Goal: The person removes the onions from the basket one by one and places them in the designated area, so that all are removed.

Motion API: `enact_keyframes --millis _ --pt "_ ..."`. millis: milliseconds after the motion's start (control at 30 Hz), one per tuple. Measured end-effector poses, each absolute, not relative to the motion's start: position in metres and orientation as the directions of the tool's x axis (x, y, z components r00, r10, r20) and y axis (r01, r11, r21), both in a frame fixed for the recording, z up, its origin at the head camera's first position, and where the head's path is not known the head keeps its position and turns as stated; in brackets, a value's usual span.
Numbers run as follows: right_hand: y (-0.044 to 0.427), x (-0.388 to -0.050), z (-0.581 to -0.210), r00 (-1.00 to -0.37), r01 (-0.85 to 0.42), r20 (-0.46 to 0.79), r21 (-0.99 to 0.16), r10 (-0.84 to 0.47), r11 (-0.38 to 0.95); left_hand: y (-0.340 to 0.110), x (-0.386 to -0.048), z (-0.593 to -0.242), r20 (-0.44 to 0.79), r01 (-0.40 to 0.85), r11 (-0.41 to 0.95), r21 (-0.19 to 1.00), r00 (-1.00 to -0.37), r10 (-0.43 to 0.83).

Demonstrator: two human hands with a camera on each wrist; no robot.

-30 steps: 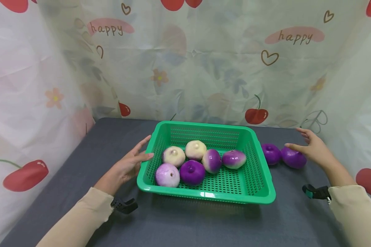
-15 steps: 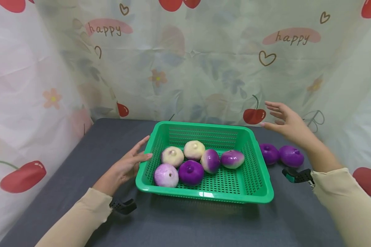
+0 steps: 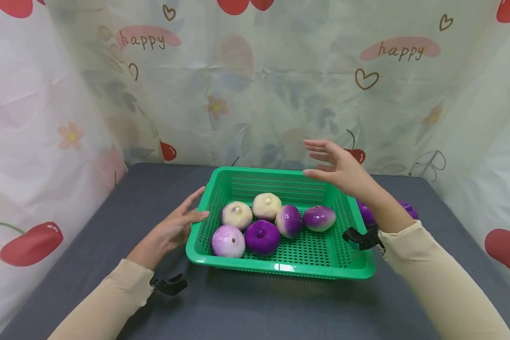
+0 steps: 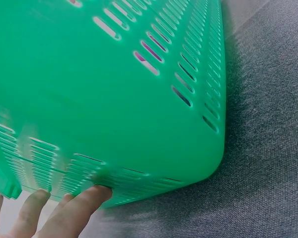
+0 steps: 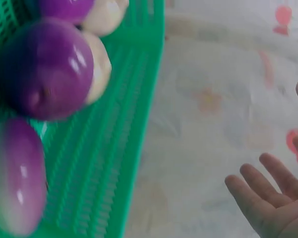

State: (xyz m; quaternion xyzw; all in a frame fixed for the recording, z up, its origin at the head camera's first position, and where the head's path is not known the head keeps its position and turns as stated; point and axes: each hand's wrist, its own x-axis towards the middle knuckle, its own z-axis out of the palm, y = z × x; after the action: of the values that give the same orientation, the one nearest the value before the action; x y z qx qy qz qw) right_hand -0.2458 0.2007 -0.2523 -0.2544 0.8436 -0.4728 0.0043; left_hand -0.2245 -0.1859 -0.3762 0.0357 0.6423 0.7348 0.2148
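Observation:
A green plastic basket (image 3: pixel 280 270) stands on the table with several onions in it. Its left side holds two white onions (image 3: pixel 236 216), a pale purple onion (image 3: pixel 228 241) and a dark purple onion (image 3: pixel 262 237). Farther right lie two purple-and-white onions (image 3: pixel 289 221). My left hand (image 3: pixel 176 225) touches the basket's left end, thumb at the rim; the left wrist view shows its fingers (image 4: pixel 74 213) against the slotted outer wall. Over the basket's back right corner my right hand (image 3: pixel 340 167) hovers with fingers spread, holding nothing.
To the right of the basket, two dark purple onions (image 3: pixel 366 213) lie on the grey table (image 3: pixel 246 311), partly hidden behind my right forearm. A printed curtain (image 3: pixel 263 94) hangs behind the table and along both sides.
My right hand has moved left, from beside the two purple onions on the table to above the basket's back right, with nothing in it. The left hand and the basket have stayed put.

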Motion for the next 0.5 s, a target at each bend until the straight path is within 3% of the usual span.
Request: enact_keyframes --millis 267,500 --pt "0.164 -0.249 -0.282 -0.782 -0.425 0.146 -0.836 -0.606 0.347 -0.186 -0.224 -0.375 -0.226 -0.275 -0.087 0.958 -0.902 0.367" --pt "0.144 -0.250 -0.306 -0.726 -0.390 0.037 -0.844 -0.686 0.368 -0.186 -0.224 -0.375 -0.233 -0.281 -0.085 0.956 -0.902 0.364"
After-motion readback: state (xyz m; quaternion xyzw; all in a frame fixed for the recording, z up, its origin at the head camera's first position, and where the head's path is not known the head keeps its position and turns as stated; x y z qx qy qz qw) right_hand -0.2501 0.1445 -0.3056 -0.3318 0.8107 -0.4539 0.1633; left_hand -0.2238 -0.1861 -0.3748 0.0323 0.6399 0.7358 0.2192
